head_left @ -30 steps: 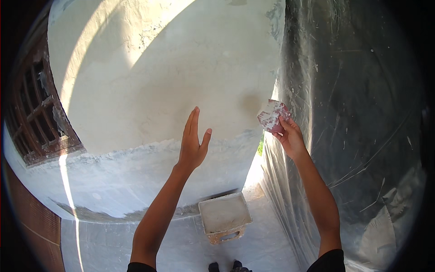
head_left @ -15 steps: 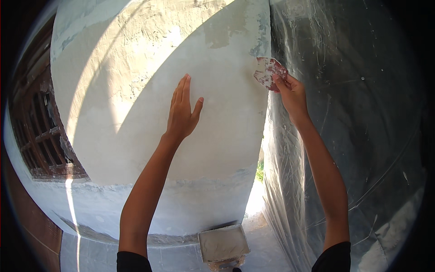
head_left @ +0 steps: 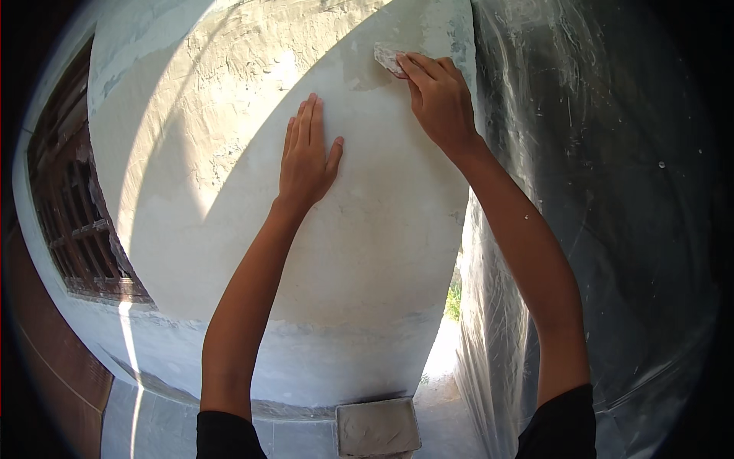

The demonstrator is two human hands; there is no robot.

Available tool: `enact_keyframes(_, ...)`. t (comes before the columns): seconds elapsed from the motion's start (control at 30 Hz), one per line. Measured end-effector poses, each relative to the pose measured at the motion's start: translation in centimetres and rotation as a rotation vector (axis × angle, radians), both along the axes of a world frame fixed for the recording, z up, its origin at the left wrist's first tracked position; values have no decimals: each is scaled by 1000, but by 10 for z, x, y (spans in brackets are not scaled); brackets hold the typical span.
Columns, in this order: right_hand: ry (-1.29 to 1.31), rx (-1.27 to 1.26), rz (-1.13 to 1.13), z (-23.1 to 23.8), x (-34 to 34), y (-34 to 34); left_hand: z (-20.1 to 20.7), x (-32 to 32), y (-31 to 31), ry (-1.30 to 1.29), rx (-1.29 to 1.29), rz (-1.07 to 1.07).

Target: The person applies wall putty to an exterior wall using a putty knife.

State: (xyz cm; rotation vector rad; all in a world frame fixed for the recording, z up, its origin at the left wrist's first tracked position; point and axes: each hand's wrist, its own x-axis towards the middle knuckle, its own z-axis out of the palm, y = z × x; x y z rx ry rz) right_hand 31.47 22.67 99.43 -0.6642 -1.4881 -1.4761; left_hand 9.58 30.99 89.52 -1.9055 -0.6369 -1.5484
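Over the last half second the right hand (head_left: 445,103) has swung in from the wall's right edge and turned so that its back faces the camera. Its fingers and thumb are clamped on a flat scraper (head_left: 391,60), pale with a reddish edge, which now sits high on the wall (head_left: 367,214), over a darker patch (head_left: 363,75) near the upper right corner. That seems to put the scraper in working position against the plaster, though I cannot tell whether its edge touches. The left hand (head_left: 306,157) is slightly higher than before and holds nothing, four fingers close together and thumb apart, palm toward the wall; contact is unclear.

The wall is smooth and pale through the middle, rougher where sunlight crosses its upper left. A barred window (head_left: 88,222) stands by its left edge, and a plastic sheet (head_left: 604,199) hangs beyond its right edge. At the wall's foot, a tray (head_left: 338,433) of grey paste (head_left: 378,428) sits above the tiled floor (head_left: 294,440).
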Motion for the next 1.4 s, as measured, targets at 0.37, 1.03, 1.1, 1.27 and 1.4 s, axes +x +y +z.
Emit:
enact_keyframes(0.37, -25, -65, -373, -17, -9, 26, -3, -1, 3, -3, 65, 18)
enact_keyframes(1.03, -76, -365, -400, -85, -13, -31, 12, -7, 16, 40, 186, 110)
enact_keyframes(1.1, 29, -258, -97, -80, -16, -31, 15, -5, 17, 43, 192, 95)
enact_keyframes(1.27, 1, -98, -53, -50, -13, -9, 23, -1, 22, 40, 229, 130)
enact_keyframes(1.4, 411, -305, 34, -16, 1, -7, 21, -5, 25, 41, 242, 198)
